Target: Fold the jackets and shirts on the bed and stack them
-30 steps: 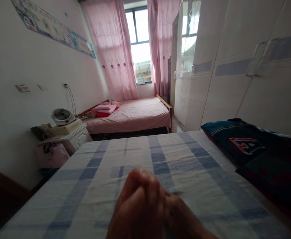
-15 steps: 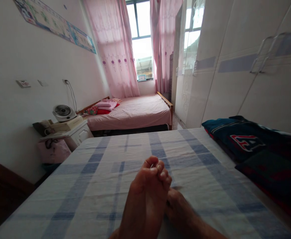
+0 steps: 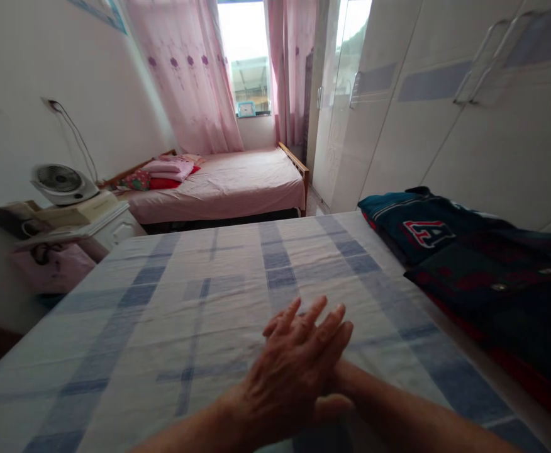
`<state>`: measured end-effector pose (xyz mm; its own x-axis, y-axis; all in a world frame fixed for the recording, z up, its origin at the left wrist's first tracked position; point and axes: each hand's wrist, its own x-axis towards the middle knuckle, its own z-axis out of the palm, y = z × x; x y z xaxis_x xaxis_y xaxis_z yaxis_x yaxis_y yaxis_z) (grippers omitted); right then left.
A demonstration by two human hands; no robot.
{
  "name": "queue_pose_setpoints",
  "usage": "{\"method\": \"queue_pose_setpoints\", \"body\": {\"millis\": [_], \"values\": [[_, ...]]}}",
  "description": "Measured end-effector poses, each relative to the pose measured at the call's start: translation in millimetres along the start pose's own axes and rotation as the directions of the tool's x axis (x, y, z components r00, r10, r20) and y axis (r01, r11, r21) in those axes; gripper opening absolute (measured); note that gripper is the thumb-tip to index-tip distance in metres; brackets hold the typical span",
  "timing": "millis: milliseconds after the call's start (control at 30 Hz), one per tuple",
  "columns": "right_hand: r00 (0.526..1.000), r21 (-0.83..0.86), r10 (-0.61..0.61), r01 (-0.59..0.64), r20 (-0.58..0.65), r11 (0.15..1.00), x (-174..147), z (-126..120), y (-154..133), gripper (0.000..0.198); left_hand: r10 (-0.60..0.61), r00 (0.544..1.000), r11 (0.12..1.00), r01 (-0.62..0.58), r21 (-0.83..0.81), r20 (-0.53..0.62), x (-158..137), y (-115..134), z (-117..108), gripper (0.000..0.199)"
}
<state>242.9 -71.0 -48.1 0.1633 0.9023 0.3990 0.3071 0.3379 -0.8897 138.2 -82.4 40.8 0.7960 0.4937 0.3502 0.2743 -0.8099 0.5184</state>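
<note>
My left hand (image 3: 289,371) is in the lower middle of the head view, back upward, with its fingers stretched out and slightly apart. It lies across my right hand (image 3: 270,327), and its thumb points to the right by my right wrist. Most of my right hand is covered; only what look like its fingertips show past the left edge of my left hand. The right forearm comes in from the lower right. I see no object in either hand. Both hands are above a bed with a blue-and-white checked sheet (image 3: 219,340).
Folded dark clothes (image 3: 473,251) lie along the bed's right side. White wardrobes (image 3: 426,126) line the right wall. A second bed with a pink sheet (image 3: 228,182) stands under the curtained window. At left, a small fan (image 3: 63,182) sits on boxes atop a white cabinet (image 3: 122,226).
My left hand has turned from palm and curled fingers showing to back upward with fingers straight, and now covers my right hand. The view has tilted down and swung slightly right.
</note>
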Motion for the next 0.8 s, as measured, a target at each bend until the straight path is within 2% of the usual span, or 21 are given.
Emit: {"method": "queue_pose_setpoints", "body": {"millis": [33, 67, 100, 200, 233, 300, 400, 467, 633, 800], "values": [[0.998, 0.031, 0.022, -0.024, 0.063, 0.999, 2, -2, -1, 0.023, 0.056, 0.997, 0.964, -0.067, 0.256, 0.05, -11, -7, 6, 0.06], [0.988, 0.077, 0.054, -0.066, 0.142, 0.995, 6, -4, -2, 0.023, 0.06, 0.996, 0.895, -0.081, 0.44, 0.061, -23, -13, 11, 0.066], [0.972, 0.135, 0.097, -0.128, 0.215, 0.982, 11, -7, -4, 0.024, 0.026, 0.999, 0.825, -0.041, 0.564, 0.034, -35, -18, 15, 0.07], [0.908, 0.315, 0.241, -0.353, 0.343, 0.881, 25, -15, -10, 0.035, -0.13, 0.987, 0.672, 0.16, 0.723, -0.098, -62, -28, 24, 0.081], [0.891, 0.331, 0.27, -0.396, 0.366, 0.856, 28, -17, -12, 0.037, -0.163, 0.981, 0.645, 0.19, 0.74, -0.11, -67, -28, 26, 0.081], [0.871, 0.268, 0.247, -0.381, 0.424, 0.885, 30, -19, -17, 0.034, -0.196, 0.973, 0.632, 0.22, 0.743, -0.121, -71, -28, 30, 0.083], [0.822, 0.095, 0.14, -0.229, 0.551, 0.969, 25, -20, -23, 0.02, -0.223, 0.968, 0.675, 0.241, 0.697, -0.119, -69, -27, 33, 0.086], [0.801, 0.035, 0.116, -0.169, 0.587, 0.985, 22, -19, -25, 0.019, -0.243, 0.964, 0.714, 0.253, 0.653, -0.107, -67, -27, 32, 0.085], [0.798, 0.001, 0.159, -0.196, 0.581, 0.981, 21, -18, -26, 0.017, -0.27, 0.957, 0.748, 0.278, 0.602, -0.106, -66, -27, 31, 0.072], [0.791, 0.007, 0.187, -0.235, 0.582, 0.972, 24, -19, -27, 0.019, -0.239, 0.956, 0.74, 0.293, 0.606, -0.17, -65, -27, 32, 0.058]]}}
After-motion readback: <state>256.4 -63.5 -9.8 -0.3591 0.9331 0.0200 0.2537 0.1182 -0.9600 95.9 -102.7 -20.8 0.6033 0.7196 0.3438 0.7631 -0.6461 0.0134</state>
